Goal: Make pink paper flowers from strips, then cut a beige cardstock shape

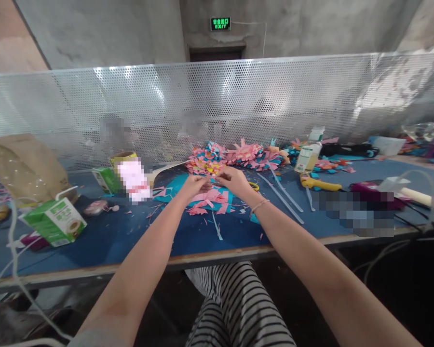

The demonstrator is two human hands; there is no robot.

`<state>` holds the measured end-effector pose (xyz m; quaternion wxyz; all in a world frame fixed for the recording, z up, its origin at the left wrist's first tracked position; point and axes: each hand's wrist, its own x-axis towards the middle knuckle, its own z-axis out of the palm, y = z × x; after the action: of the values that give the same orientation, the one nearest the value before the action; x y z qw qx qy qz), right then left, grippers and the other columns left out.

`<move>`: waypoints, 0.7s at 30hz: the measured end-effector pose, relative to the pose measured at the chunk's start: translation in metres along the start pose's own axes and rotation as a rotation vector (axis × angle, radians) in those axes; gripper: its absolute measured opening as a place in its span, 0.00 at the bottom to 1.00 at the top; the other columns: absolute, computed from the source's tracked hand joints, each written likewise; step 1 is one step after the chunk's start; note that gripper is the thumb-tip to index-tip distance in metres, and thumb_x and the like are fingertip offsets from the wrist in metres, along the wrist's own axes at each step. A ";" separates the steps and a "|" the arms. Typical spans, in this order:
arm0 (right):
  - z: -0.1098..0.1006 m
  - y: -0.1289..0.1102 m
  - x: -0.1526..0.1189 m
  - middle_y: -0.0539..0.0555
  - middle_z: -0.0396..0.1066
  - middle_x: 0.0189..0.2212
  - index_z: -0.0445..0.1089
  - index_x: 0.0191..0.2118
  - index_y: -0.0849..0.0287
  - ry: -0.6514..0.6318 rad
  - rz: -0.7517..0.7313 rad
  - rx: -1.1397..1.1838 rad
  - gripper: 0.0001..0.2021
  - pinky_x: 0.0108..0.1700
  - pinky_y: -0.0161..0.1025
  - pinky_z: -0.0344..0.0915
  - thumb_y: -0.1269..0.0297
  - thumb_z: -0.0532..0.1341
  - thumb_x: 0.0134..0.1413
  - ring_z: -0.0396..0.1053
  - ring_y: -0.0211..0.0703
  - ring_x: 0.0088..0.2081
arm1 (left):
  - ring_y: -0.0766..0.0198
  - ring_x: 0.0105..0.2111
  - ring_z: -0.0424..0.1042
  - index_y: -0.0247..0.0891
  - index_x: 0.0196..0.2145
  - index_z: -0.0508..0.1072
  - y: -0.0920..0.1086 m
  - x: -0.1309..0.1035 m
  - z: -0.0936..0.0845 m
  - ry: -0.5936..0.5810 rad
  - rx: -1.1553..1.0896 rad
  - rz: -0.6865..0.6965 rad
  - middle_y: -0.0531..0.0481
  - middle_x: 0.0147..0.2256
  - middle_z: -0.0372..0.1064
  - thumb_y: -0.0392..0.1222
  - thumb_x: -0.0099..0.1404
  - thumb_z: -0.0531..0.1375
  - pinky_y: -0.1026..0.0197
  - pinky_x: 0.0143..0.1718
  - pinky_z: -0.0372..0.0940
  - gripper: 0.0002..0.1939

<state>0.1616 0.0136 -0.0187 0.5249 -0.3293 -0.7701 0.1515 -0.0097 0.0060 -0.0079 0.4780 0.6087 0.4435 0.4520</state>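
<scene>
My left hand [196, 187] and my right hand [235, 179] face each other over the middle of the table, fingertips close together. Both are closed in a pinch; whatever is between the fingers is too small to make out. Just below them lie cut pink paper pieces [213, 198] on a blue sheet [177, 187]. A yellow ring-shaped handle [253, 186] shows beside my right wrist. Beyond my hands sits a heap of fringed pink and blue paper pieces [246, 155]. A thin pale strip [217, 225] lies nearer the table edge.
Clear glue sticks [282, 198] and a yellow glue gun [321, 184] lie to the right, near a bottle [308, 153]. On the left are a phone [133, 179], a green drink carton [56, 222] and a brown bag [29, 166]. A perforated metal screen [217, 96] rises behind.
</scene>
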 end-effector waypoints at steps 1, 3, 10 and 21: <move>0.001 0.001 0.001 0.53 0.70 0.27 0.69 0.26 0.59 0.041 -0.052 -0.011 0.03 0.36 0.39 0.66 0.67 0.59 0.46 0.68 0.40 0.32 | 0.64 0.28 0.72 0.32 0.27 0.73 0.000 0.000 0.000 -0.012 -0.069 -0.055 0.44 0.27 0.73 0.53 0.51 0.63 0.59 0.36 0.66 0.18; 0.002 0.004 0.001 0.54 0.70 0.30 0.69 0.24 0.58 0.078 -0.121 0.028 0.03 0.37 0.40 0.68 0.67 0.61 0.44 0.68 0.41 0.34 | 0.65 0.27 0.72 0.32 0.27 0.73 0.000 0.000 0.001 -0.057 -0.177 -0.104 0.43 0.27 0.73 0.50 0.49 0.65 0.59 0.36 0.66 0.17; 0.007 0.006 0.000 0.55 0.68 0.33 0.68 0.25 0.58 0.020 -0.069 0.188 0.07 0.37 0.39 0.71 0.61 0.63 0.43 0.69 0.41 0.37 | 0.69 0.25 0.70 0.31 0.24 0.70 0.000 0.000 0.004 0.005 -0.267 -0.013 0.49 0.22 0.70 0.35 0.46 0.68 0.61 0.36 0.65 0.09; 0.007 0.004 0.001 0.49 0.68 0.24 0.66 0.28 0.60 -0.017 0.148 0.159 0.05 0.34 0.36 0.66 0.66 0.61 0.42 0.67 0.36 0.27 | 0.68 0.24 0.68 0.32 0.24 0.71 -0.003 0.003 0.008 0.013 -0.103 0.138 0.51 0.21 0.68 0.43 0.41 0.69 0.60 0.34 0.65 0.14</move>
<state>0.1561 0.0187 -0.0234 0.5301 -0.3411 -0.7339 0.2532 -0.0014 0.0076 -0.0121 0.4737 0.6094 0.3797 0.5100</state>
